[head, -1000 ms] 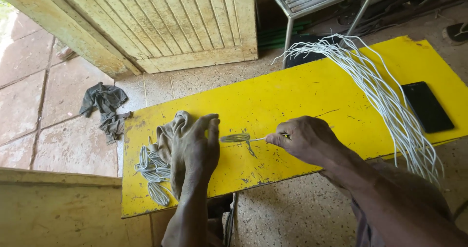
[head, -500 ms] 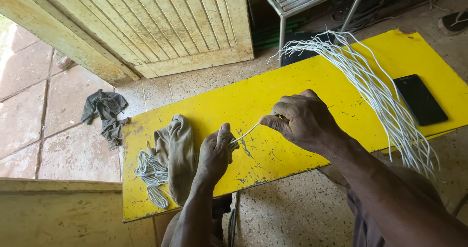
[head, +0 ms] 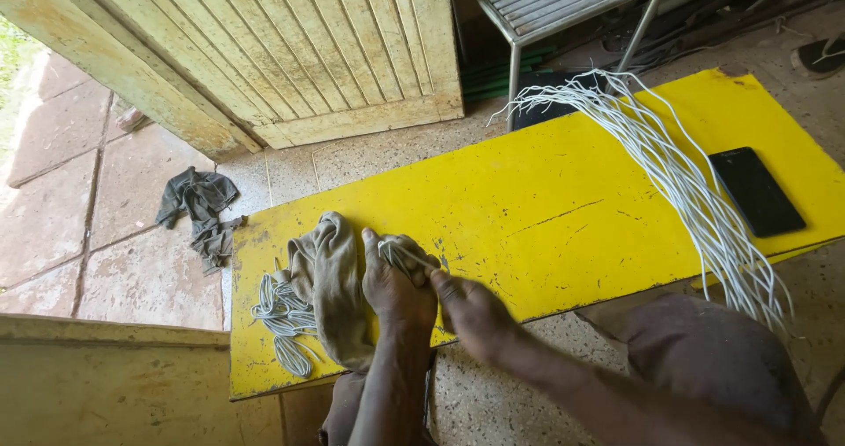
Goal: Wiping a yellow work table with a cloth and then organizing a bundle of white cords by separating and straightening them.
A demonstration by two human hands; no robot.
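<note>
Left hand lies knuckles-up on the long yellow painted board, fingers curled shut around a short piece of thin white cord; the folded end shows just above the knuckles. Right hand sits touching the left, just to its right, fingertips pinched on the same cord where it leaves the left fist. Judgement: the left pins the piece down against the board while the right works the free end, which would explain the two hands pressed so close together.

Just left of the left hand, touching it, lies a crumpled tan cloth, draped over the near edge of the board. Beyond the cloth, further left, a small heap of short looped white cord pieces rests on the board, kept apart from the long stock, probably as a sorted pile.

Well to the right of the hands, a long bundle of white cords runs across the board and hangs off its near edge. Right of that bundle lies a flat black rectangular phone, screen dark; no label legible.

Off the board, far left of the hands, a dark grey rag lies on the paving. Ahead stands a pale slatted wooden door. No packages or signs visible.
</note>
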